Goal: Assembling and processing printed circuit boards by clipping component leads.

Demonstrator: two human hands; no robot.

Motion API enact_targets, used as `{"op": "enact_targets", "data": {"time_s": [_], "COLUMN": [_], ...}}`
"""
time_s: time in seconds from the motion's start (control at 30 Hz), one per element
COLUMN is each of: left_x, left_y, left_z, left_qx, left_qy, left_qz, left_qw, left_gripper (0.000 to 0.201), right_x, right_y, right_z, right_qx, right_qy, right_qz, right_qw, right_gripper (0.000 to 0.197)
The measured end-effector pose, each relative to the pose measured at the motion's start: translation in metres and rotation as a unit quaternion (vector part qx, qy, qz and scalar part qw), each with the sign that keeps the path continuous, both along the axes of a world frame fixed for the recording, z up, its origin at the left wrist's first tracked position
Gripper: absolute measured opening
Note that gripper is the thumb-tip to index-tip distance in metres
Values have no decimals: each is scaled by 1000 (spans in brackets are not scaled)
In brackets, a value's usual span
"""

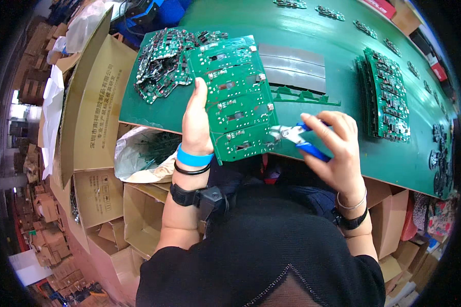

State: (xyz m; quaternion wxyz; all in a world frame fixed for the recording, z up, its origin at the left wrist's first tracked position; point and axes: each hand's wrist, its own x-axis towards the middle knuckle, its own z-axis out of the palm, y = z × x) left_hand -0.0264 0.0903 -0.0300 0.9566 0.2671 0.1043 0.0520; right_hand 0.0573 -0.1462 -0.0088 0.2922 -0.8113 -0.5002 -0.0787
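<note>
My left hand [196,120] grips a green circuit board panel [235,110] by its left edge, thumb on top and the other fingers hidden beneath. The panel is tilted over the table's near edge and carries several like sections with small parts. Closed round the blue handles of a pair of side cutters [297,135] is my right hand [338,146]. The cutters' metal jaws meet the panel's right edge near its lower corner; whether they bite into it I cannot tell. Beyond the panel lie grey strips [294,66] and a thin green board offcut [305,96].
A heap of small circuit boards [164,64] sits on the green table [343,153] at left. To the right stands a stack of board panels [386,97]. Small boards [330,13] line the far edge. Cardboard boxes [100,102] and a bag of offcuts [148,151] flank the table's left.
</note>
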Motion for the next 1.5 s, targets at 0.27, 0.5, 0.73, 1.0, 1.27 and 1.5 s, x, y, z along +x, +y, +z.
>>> {"op": "enact_targets", "data": {"time_s": [0.27, 0.5, 0.73, 1.0, 1.27, 1.5], "left_x": [7, 8, 11, 11, 7, -3], "left_y": [-6, -5, -3, -1, 3, -4], "left_z": [6, 5, 8, 4, -4, -19], "left_qx": [170, 243, 231, 195, 177, -179], "left_qy": [9, 17, 19, 21, 34, -103], "left_qz": [103, 120, 115, 116, 97, -116], "left_qw": [980, 962, 966, 974, 979, 971], "left_gripper": [39, 44, 44, 45, 53, 63], "right_x": [-16, -19, -17, -16, -6, 9], "right_y": [15, 19, 19, 17, 13, 10], "right_z": [-8, -5, -7, -10, -14, -19], "right_qx": [-61, -89, -106, -73, 49, 74], "right_qy": [-62, -80, -78, -93, -55, -35], "right_qz": [38, 32, 25, 30, 14, -120], "right_qw": [996, 992, 991, 993, 997, 989], "right_gripper": [58, 59, 62, 63, 56, 46]}}
